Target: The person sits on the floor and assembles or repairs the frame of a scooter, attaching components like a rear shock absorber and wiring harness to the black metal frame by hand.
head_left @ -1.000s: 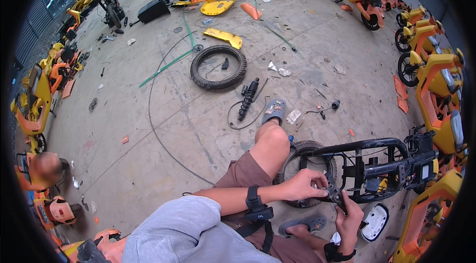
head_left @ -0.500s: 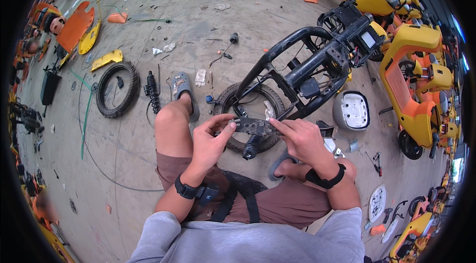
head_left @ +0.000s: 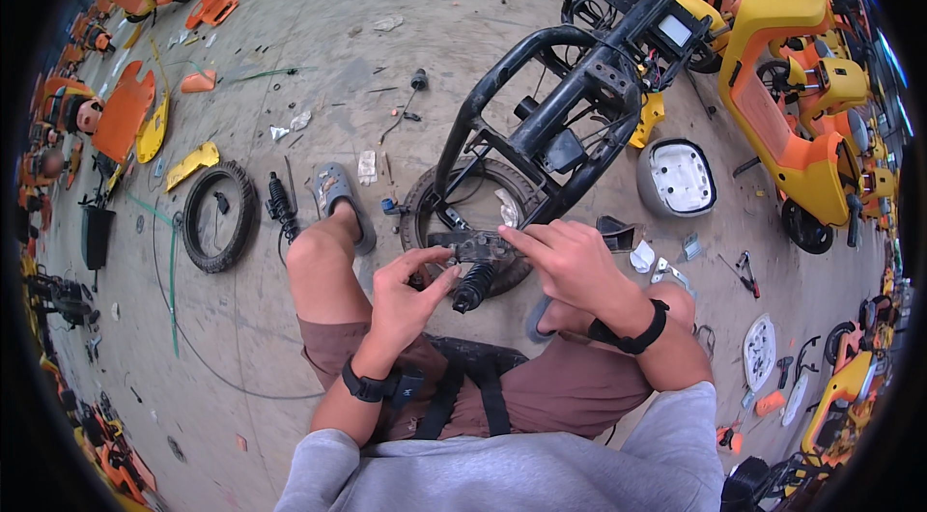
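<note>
A black metal bracket (head_left: 480,246) with holes in it lies crosswise between my hands, over a tyred wheel (head_left: 415,213). My right hand (head_left: 570,261) is closed on the bracket's right part, its index finger stretched along the top. At the left end is my left hand (head_left: 401,290), thumb and index fingertips apart and close to the bracket; its other fingers are partly hidden. A black coil shock absorber (head_left: 473,288) sticks out below the bracket, toward me. Just beyond stands a black tubular scooter frame (head_left: 526,140), reaching away to the right.
Left of my foot lie another shock absorber (head_left: 281,206) and a loose tyre (head_left: 246,193). A grey shell with a white inside (head_left: 679,176) sits at right, with pliers (head_left: 746,272) nearer me. Yellow-orange scooters (head_left: 787,121) line the right side. A long thin cable (head_left: 208,367) curves across the floor.
The view has shifted, so the floor things sit differently. My left thumb and index finger have parted slightly and lowered at the bracket's end. My right hand stays on the bracket.
</note>
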A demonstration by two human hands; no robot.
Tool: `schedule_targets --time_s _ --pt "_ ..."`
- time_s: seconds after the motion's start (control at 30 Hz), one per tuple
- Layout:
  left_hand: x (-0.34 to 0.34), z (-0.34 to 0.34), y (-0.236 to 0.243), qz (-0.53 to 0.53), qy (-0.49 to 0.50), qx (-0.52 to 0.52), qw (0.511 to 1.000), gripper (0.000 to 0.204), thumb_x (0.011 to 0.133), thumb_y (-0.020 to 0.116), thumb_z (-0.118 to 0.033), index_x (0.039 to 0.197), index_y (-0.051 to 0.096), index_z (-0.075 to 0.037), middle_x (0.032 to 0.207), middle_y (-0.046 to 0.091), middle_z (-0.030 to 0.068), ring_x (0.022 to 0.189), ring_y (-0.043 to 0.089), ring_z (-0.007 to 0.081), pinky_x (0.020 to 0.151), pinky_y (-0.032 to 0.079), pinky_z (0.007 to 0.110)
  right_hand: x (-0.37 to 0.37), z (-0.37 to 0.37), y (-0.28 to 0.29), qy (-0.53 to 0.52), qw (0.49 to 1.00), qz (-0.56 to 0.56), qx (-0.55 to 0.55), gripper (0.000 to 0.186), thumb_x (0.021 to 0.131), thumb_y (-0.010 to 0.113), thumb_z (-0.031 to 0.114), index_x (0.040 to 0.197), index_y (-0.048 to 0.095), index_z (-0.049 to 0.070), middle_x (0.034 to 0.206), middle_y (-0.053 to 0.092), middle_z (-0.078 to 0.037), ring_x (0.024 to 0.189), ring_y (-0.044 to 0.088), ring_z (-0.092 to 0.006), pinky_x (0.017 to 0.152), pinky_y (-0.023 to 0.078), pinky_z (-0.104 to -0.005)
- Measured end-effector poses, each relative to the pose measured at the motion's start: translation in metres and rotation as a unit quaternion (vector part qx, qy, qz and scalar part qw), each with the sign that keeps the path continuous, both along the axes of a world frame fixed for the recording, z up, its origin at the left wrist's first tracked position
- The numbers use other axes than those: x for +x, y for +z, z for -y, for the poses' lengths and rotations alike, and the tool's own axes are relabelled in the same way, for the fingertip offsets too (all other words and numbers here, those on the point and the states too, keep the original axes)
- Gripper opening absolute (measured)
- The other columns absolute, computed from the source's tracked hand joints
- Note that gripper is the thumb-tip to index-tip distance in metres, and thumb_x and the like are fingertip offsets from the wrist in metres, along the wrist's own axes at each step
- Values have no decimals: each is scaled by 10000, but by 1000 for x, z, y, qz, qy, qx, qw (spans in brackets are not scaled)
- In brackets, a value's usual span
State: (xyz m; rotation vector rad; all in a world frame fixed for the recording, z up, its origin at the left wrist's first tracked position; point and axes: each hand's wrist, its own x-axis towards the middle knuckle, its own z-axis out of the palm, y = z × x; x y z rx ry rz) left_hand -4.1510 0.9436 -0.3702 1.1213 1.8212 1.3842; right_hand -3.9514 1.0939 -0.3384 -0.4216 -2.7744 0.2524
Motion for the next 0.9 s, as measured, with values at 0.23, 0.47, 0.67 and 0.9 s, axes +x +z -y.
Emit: schedule_targets --time_s 0.23,0.47,0.67,0.9 --pt "8 -7 -2 9 -14 -7 1000 245 768 789 -85 980 717 16 799 690 30 586 506 34 518 397 201 6 5 3 9 999 41 19 661 634 652 17 1287 590 103 952 641 -74 794 611 -232 693 497 -348" --pt "12 -4 -5 -63 -30 33 997 229 741 816 -102 947 746 -31 810 668 44 578 528 80 511 405 221 4 10 5 21 999 38 18 641 634 649 16 1270 600 78 957 634 -84 793 601 -240 699 492 -350" --pt "11 -8 -12 -110 -55 82 989 224 734 809 -53 948 747 -37 833 649 48 593 547 98 509 429 238 5 11 7 19 998 45 48 691 600 687 43 1284 588 71 951 617 -77 784 589 -232 688 487 -344" --pt "14 -8 -7 -117 -66 95 986 210 734 801 -33 936 743 -38 883 681 56 605 564 94 503 429 233 7 12 10 26 998 48 40 730 567 706 41 1287 590 83 945 609 -70 778 589 -222 684 486 -334"
